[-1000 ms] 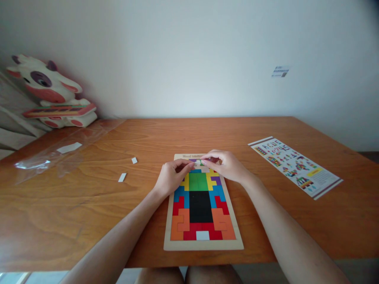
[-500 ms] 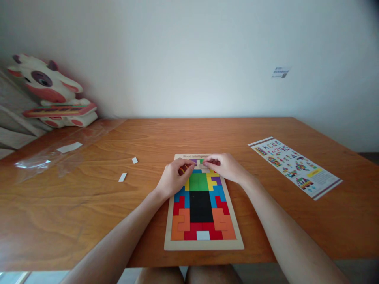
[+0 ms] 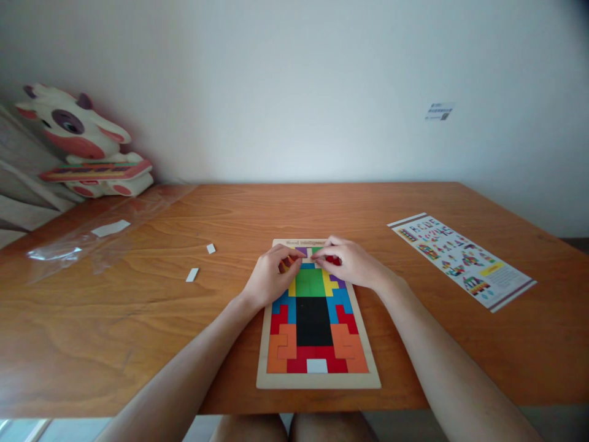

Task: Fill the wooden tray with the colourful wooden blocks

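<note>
A wooden puzzle board lies on the table before me, filled with coloured block pieces. Its middle holds a large green area above a black one. Near the bottom edge sits a white patch. My left hand rests over the upper left of the board, thumb and fingers pinched beside a purple piece. On the upper right, my right hand has its fingertips together beside a green piece. Whatever is between the fingertips of either hand is too small to make out.
Two small white pieces lie left of the board. Clear plastic wrapping and a toy cow with a keyboard are at the far left. A printed pattern sheet lies on the right of the table.
My right fingertips have shifted slightly left and down over the top of the board. My left hand has stayed nearly in place.
</note>
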Demonstrator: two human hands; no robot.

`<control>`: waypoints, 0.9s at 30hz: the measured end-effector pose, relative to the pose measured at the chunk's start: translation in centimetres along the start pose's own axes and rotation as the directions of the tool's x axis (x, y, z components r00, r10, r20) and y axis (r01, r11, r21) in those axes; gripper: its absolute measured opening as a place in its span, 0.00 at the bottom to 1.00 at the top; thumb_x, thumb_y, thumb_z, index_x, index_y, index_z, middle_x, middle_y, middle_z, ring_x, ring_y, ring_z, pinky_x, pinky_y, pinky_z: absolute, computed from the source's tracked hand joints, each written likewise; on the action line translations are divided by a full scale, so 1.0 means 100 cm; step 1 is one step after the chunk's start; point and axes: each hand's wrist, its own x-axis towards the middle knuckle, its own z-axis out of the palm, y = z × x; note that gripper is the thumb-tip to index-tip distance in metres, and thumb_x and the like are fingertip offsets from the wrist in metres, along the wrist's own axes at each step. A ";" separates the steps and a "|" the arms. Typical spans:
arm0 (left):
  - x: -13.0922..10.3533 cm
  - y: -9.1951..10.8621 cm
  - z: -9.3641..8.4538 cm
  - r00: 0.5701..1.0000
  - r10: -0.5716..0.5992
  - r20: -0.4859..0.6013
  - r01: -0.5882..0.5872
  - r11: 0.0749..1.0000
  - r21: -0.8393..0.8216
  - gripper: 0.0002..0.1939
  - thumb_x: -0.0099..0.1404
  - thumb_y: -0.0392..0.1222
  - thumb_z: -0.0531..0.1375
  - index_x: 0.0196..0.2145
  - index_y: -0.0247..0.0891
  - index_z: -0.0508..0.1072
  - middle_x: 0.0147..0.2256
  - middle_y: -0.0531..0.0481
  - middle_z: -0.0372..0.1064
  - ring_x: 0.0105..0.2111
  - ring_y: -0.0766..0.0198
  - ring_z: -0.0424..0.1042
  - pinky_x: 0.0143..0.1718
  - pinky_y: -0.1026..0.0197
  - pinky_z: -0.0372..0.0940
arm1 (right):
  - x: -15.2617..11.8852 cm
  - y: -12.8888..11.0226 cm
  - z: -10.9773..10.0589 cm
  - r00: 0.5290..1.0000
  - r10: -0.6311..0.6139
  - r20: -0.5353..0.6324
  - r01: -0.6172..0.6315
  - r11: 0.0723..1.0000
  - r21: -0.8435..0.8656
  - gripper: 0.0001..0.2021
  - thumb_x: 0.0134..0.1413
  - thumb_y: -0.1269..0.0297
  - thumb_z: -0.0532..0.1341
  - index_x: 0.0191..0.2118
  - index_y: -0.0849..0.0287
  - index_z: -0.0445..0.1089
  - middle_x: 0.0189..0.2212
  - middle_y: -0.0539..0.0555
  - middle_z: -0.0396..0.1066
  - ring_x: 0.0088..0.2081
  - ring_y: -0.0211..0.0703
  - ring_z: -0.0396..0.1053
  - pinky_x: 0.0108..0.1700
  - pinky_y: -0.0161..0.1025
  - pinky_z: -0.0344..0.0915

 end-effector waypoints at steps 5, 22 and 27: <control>-0.001 -0.002 0.003 1.000 -0.001 -0.005 0.001 1.000 0.005 0.09 0.67 0.41 0.58 0.39 0.39 0.78 0.34 0.49 0.72 0.28 0.68 0.70 0.30 0.66 0.66 | 0.001 -0.002 -0.003 1.000 0.006 0.019 -0.006 1.000 0.012 0.09 0.61 0.65 0.62 0.43 0.49 0.80 0.36 0.54 0.73 0.36 0.42 0.70 0.41 0.41 0.66; -0.009 -0.048 -0.075 0.779 -0.530 -0.334 0.560 0.349 0.751 0.21 0.68 0.34 0.46 0.52 0.29 0.72 0.53 0.21 0.65 0.51 0.29 0.68 0.39 0.32 0.68 | 0.000 0.004 -0.002 0.988 0.066 -0.141 -0.057 0.996 0.066 0.12 0.64 0.64 0.57 0.49 0.54 0.74 0.40 0.54 0.71 0.36 0.40 0.71 0.39 0.39 0.68; -0.018 -0.045 -0.037 0.870 -0.390 -0.302 0.462 0.426 0.778 0.28 0.72 0.49 0.46 0.57 0.23 0.67 0.58 0.12 0.57 0.54 0.21 0.64 0.43 0.27 0.64 | 0.000 0.005 -0.001 0.988 0.072 -0.134 -0.065 0.997 0.052 0.12 0.65 0.63 0.57 0.49 0.53 0.74 0.41 0.55 0.72 0.37 0.41 0.71 0.40 0.40 0.68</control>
